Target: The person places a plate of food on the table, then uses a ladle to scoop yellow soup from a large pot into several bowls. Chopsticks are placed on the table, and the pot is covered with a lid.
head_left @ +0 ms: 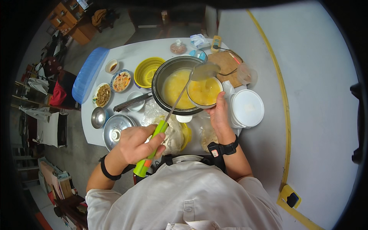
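My left hand [141, 142] grips the bright green handle of a metal ladle [178, 99]. Its blurred head hangs above the far edge of a bowl [204, 107]. My right hand [219, 115] holds this bowl from below and the side, thumb by its rim. Yellow, soup-like food [205, 90] fills much of the bowl, which is held over the right part of a dark electric cooking pot [157, 97]. More of the same yellow food [175, 86] lies in the pot. Part of the pot's inside is hidden behind the bowl and ladle.
Left of the pot are a yellow basket [139, 73], two plates of food [120, 81], chopsticks [133, 102] and a metal lid [119, 130]. A lidded white bucket [247, 109] stands right. Behind it lies a cutting board [224, 61] with a power cord across it.
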`<control>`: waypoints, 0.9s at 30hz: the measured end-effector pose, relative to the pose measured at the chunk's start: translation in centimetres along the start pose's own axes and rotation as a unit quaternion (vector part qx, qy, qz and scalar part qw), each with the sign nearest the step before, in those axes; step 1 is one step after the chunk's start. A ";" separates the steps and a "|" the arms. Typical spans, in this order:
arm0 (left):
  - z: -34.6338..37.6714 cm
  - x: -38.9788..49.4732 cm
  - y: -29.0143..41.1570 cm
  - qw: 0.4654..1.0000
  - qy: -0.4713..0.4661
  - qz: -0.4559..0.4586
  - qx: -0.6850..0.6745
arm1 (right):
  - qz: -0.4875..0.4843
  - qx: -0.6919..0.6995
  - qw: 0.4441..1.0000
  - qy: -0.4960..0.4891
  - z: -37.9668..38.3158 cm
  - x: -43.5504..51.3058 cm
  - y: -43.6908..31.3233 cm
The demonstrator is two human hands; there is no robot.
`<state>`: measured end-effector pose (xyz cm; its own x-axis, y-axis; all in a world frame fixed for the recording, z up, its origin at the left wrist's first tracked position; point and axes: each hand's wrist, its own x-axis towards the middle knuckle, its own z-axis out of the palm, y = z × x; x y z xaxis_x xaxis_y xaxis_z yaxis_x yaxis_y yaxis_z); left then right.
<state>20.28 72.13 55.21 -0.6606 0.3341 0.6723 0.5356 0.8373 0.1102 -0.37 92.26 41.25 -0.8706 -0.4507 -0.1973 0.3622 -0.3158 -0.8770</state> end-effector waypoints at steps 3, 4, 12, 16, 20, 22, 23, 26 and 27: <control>0.5 -0.6 0.2 0.998 0.008 -0.041 -0.042 | -0.008 0.005 1.000 0.005 -0.4 0.1 0.2; 0.7 -0.7 0.0 0.994 0.044 -0.075 -0.063 | -0.009 0.008 1.000 0.006 -0.4 0.1 0.3; 3.3 -1.6 -3.6 0.668 0.346 -0.528 -0.394 | -0.013 0.013 1.000 0.013 -1.2 -0.1 0.6; 8.0 -3.4 -5.0 0.669 0.312 -0.564 -0.371 | -0.017 0.015 1.000 0.022 -1.3 -0.4 0.4; 12.3 -5.3 -4.7 0.732 0.226 -0.559 -0.317 | -0.017 0.009 0.999 0.040 -1.3 -0.8 -0.1; 13.8 -5.8 -4.4 0.828 0.195 -0.477 -0.220 | -0.013 0.012 0.999 0.035 -1.2 -1.1 -0.5; 14.3 -6.0 -4.3 0.869 0.182 -0.428 -0.167 | -0.014 0.010 0.999 0.028 -1.1 -1.1 -0.7; 15.1 -6.2 -3.8 0.852 0.147 -0.469 -0.181 | -0.029 0.015 0.999 0.038 -0.7 -1.3 -1.1; 15.1 -6.2 -3.8 0.836 0.126 -0.492 -0.207 | -0.023 0.012 0.999 0.038 -0.6 -1.3 -1.2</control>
<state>14.40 73.45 39.56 -0.7852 -0.5732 0.2341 -0.0316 0.4147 0.9094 0.15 93.78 42.32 -0.9091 -0.3711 -0.1894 0.3275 -0.3555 -0.8754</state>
